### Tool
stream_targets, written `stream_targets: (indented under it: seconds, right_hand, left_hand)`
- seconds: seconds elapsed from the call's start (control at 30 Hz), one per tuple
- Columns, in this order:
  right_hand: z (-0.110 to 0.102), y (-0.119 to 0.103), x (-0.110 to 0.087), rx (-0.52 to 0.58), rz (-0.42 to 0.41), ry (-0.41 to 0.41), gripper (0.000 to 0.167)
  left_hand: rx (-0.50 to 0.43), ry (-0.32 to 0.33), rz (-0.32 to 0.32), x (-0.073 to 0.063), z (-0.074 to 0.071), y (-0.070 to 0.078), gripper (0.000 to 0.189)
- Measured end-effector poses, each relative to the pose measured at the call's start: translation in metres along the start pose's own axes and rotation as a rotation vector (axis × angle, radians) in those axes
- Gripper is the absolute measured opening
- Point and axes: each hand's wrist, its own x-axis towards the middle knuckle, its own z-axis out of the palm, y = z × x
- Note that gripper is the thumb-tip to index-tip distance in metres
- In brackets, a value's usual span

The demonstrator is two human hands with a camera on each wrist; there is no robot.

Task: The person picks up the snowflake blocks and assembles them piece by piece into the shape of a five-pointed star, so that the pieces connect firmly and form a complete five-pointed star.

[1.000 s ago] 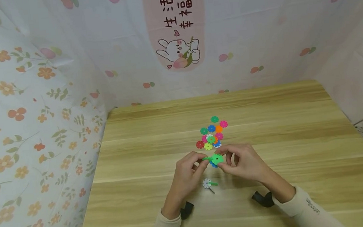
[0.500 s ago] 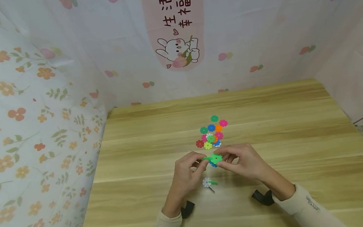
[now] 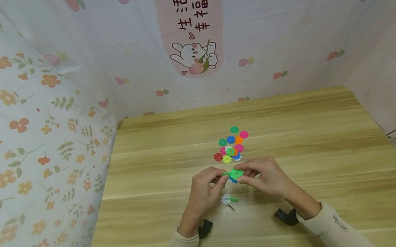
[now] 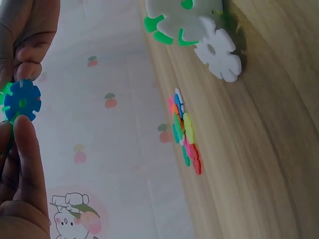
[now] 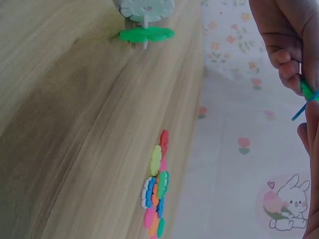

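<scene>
Held up over the table are notched plastic snowflake discs fitted together, a blue disc (image 4: 26, 94) and green ones. My left hand (image 3: 202, 188) pinches the thin edge of a green disc (image 3: 226, 173) between thumb and index finger. From the other side, my right hand (image 3: 264, 175) pinches a second green disc (image 3: 238, 174) that faces the head camera. The blue disc sits under and between these two, partly hidden by green and by fingertips. Nearer the body, a small joined piece stands on the table: a white disc (image 3: 225, 199) with a green disc (image 3: 233, 199) slotted in.
Beyond the hands lies a loose cluster of flat discs, with a red disc (image 3: 218, 157), a yellow disc (image 3: 227, 159) and several others, some overlapping. The wooden table (image 3: 144, 155) meets a patterned cloth (image 3: 264, 35) at its back edge. Black curved pieces (image 3: 286, 216) show beside both wrists.
The green disc in my right hand tilted half a second ago and now faces up more again. The right fingers shifted slightly along it; the left hand keeps nearly the same place.
</scene>
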Motion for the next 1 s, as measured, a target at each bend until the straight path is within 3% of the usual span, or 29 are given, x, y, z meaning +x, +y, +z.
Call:
stream_targets:
  seconds: [0.2, 0.4, 0.47, 0.67, 1.0]
  right_hand:
    - [0.003, -0.003, 0.0, 0.068, 0.077, 0.028, 0.035]
    - [0.008, -0.005, -0.004, 0.261, 0.312, 0.051, 0.029]
    - [0.009, -0.005, -0.005, 0.323, 0.354, 0.069, 0.028]
    - [0.011, -0.004, -0.006, 0.375, 0.292, 0.107, 0.028]
    - [0.012, -0.003, -0.009, 0.273, 0.152, 0.121, 0.03]
  left_hand:
    - [-0.025, 0.033, 0.005, -0.001, 0.002, -0.001, 0.004]
    - [-0.058, 0.076, 0.018, 0.0, 0.003, -0.001, 0.006]
    - [-0.055, 0.08, 0.027, 0.001, 0.002, -0.001, 0.006]
    - [-0.005, 0.087, 0.052, 0.004, 0.001, 0.002, 0.004]
    - [0.049, 0.055, 0.159, 0.007, -0.001, 0.002, 0.006]
